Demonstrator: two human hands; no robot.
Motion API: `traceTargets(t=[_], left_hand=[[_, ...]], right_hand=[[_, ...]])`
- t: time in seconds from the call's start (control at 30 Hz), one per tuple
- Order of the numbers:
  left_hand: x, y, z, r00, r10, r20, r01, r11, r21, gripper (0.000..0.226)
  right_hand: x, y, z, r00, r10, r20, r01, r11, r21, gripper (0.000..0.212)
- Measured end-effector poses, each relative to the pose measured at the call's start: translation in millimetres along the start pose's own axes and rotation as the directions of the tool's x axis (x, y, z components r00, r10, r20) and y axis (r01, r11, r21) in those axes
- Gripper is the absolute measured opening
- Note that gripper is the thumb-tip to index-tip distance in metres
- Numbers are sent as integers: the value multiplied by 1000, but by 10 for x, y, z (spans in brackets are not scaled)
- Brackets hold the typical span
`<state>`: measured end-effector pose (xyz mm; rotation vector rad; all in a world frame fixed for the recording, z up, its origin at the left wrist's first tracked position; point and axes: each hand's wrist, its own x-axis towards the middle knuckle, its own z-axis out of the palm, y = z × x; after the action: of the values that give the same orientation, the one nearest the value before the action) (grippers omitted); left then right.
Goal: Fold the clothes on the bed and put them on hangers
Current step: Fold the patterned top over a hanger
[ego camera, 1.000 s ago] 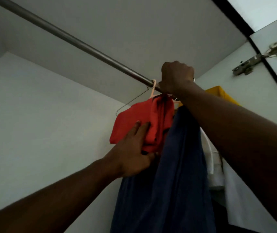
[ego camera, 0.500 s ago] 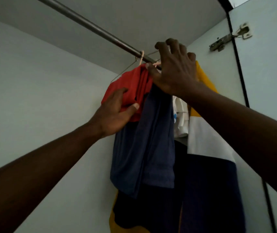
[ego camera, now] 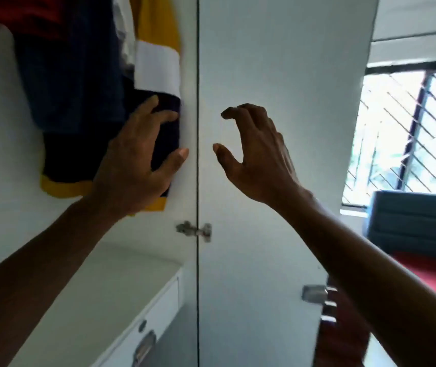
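Two hands are hovering, fingers spread & bent, gripping nothing: L hand [ego camera: 132,165] by clothes [ego camera: 79,75], R hand [ego camera: 256,157] by door [ego camera: 278,62]. Clothes are hanging long-ways, hems pointing down.

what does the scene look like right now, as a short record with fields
left hand: open, in front of the striped shirt's dark lower part; contact unclear
right hand: open, empty, in front of the wardrobe door
hanging: red garment, navy garment, striped shirt
below: drawer with handle
far right: window
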<state>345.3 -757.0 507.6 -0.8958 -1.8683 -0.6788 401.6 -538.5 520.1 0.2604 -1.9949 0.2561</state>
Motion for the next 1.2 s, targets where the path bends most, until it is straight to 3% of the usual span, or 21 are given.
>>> traceTargets(t=[0.13,0.23,0.4,0.53,0.7,0.8,1.07,1.2], left_hand=[[-794,713,721,964,22,263,29,982,-188,65],[-1361,1246,1234,920,39,391,103,936,-336,62],[-2195,2242,2153,813,123,570,200,859,-471,51],[-2704,3152,2779,664,215,716,318,786,-531,55],[-3130,4306,3442,514,342,787,371,738,-563,54],[-3376,4972,3797,472,387,792,388,716,-580,50],[-3886,6375,4454,306,490,816,434,691,-577,47],[-4066,6830,4832,178,537,825,425,714,-557,49]], right_hand=[[-1342,374,-381,970,211,118,-213,977,-2,54],[-2278,651,-687,908,359,218,-360,932,-37,53],[-3821,1144,-1338,667,682,299,-668,726,-166,54],[-4930,1459,-2028,408,878,252,-846,467,-258,49],[-6021,1837,-2837,152,974,169,-932,198,-304,48],[-6541,2064,-3225,25,994,109,-960,54,-273,47],[-7469,2508,-4043,-237,972,-3,-955,-233,-182,38],[-7848,2875,-4319,-346,938,-32,-920,-346,-185,33]])
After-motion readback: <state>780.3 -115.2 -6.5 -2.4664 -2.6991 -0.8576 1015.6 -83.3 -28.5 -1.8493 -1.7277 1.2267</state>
